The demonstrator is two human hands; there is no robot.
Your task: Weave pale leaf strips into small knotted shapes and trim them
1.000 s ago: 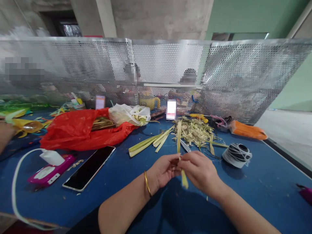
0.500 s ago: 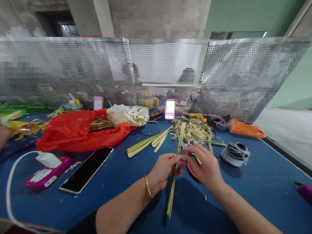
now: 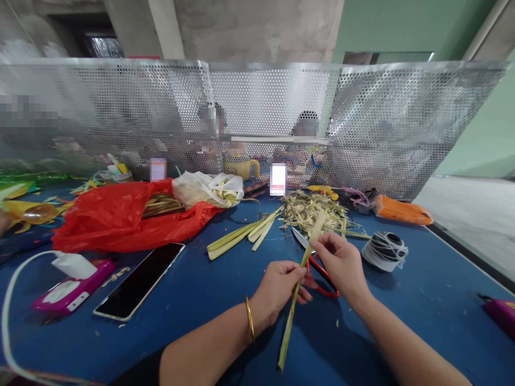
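Since half a second ago, the right hand (image 3: 344,268) has moved clear of the red-handled scissors (image 3: 322,272). From my remote seat, I see its fingertips pinching the upper part of a pale green leaf strip (image 3: 288,329); the left hand (image 3: 279,285) grips the middle. The strip slants over the blue table (image 3: 225,332), crossing in front of the scissors; shredded leaf (image 3: 316,208) lies beyond.

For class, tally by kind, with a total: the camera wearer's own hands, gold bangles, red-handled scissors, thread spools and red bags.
Left hand and right hand: 2
Gold bangle: 1
Red-handled scissors: 1
Thread spool: 1
Red bag: 1
Total: 6
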